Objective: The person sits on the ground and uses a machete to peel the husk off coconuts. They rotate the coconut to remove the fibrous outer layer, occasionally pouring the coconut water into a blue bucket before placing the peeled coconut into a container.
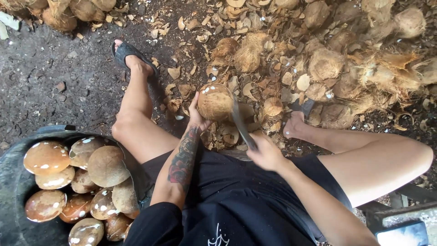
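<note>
Left hand [196, 116] cups a part-peeled coconut [214, 102] from below, held over the husk litter [273, 68] between the feet. Right hand [266, 152] is clamped on a knife [240, 123], blade blurred, apparently at the shell. Risk: a glancing cut reaches the left fingers. No packages or labels visible; near left, a dark tub [18, 182] holds peeled coconuts.

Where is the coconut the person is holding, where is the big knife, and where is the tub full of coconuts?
Held coconut [214, 102], head view: middle of its brown shell.
Big knife [240, 122], head view: middle of the blade.
Dark tub [11, 182], head view: its left rim.
</note>
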